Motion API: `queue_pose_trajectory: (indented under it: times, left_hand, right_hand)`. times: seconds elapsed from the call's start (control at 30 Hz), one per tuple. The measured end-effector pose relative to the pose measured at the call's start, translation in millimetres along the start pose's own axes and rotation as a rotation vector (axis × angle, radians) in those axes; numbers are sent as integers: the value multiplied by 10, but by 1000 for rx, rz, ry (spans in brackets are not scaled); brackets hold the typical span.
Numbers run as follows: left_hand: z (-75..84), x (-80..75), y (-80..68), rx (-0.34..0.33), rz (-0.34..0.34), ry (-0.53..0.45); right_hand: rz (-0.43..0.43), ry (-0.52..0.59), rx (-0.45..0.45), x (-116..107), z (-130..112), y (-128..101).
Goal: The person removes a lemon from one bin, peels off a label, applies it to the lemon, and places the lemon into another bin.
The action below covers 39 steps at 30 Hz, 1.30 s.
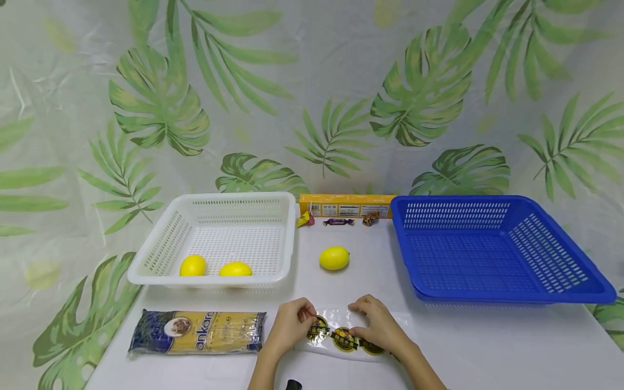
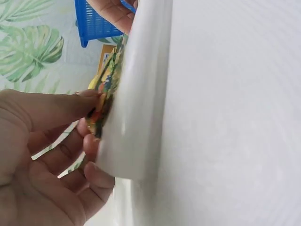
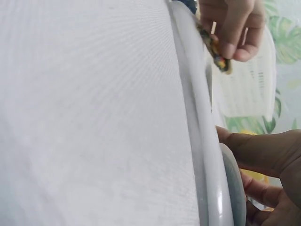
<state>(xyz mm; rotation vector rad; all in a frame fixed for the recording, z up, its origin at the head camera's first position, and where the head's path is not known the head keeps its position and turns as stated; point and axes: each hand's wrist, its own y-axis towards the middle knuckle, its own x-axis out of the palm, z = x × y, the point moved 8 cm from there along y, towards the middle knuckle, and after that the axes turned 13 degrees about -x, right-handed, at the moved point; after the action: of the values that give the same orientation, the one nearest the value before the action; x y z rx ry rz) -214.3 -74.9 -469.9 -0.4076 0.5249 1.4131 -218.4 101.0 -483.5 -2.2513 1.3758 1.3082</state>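
A flat white and clear plastic bag [image 1: 336,352] with round black-and-yellow printed labels lies at the front middle of the table. My left hand [image 1: 292,324] pinches its left end, thumb against a printed label. In the left wrist view, that hand's thumb and fingers [image 2: 91,146] close on the bag's edge [image 2: 134,127], which stands up in a fold. Bent over the bag's right part, my right hand [image 1: 379,327] holds it between thumb and fingers. The right wrist view shows the right thumb [image 3: 263,150] at the bag's raised white edge [image 3: 211,141].
Left of the bag lies a spaghetti pack [image 1: 209,331]. Two lemons sit in the white basket [image 1: 287,238]; another lemon [image 1: 334,258] lies beyond the bag. A blue basket [image 1: 487,298] stands right. Several wrapped candies [image 1: 338,221] lie before a yellow box [image 1: 348,205]. A black object [image 1: 293,384] shows at the front edge.
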Motion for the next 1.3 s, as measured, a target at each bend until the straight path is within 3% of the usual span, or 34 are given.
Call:
queue_pose_trajectory:
  times: [0.2,0.37,0.43,0.57,0.67,0.83,1.0,1.17,1.3]
  left_hand:
    - [126,-103,-7,-22,60,-153]
    - [212,-132,22,-63,59,-264]
    - [245,-120,54,-75,67,-280]
    - [414,-145,134,-93,107,-303]
    - [411,-112,273,-90,154,-333]
    - [312,-35,520,-102,227,-385]
    - [300,-32,708,-110,266,-399]
    - [296,-31,876,-130,278,-385]
    - [277,-40,1002,-154,285,-364]
  right_hand:
    - [-36,-2,-6,-14,-11,31]
    - [-81,32,4,-77,16,103]
    - [-39,31,13,-158,44,176]
    - [160,9,27,-388,134,415]
    - [249,9,16,-487,236,650]
    - [166,25,-23,-384,451,1007]
    - [58,64,-67,-191,588,1196]
    - [87,108,-77,-160,650,1198]
    - [105,146,-33,-180,672,1130]
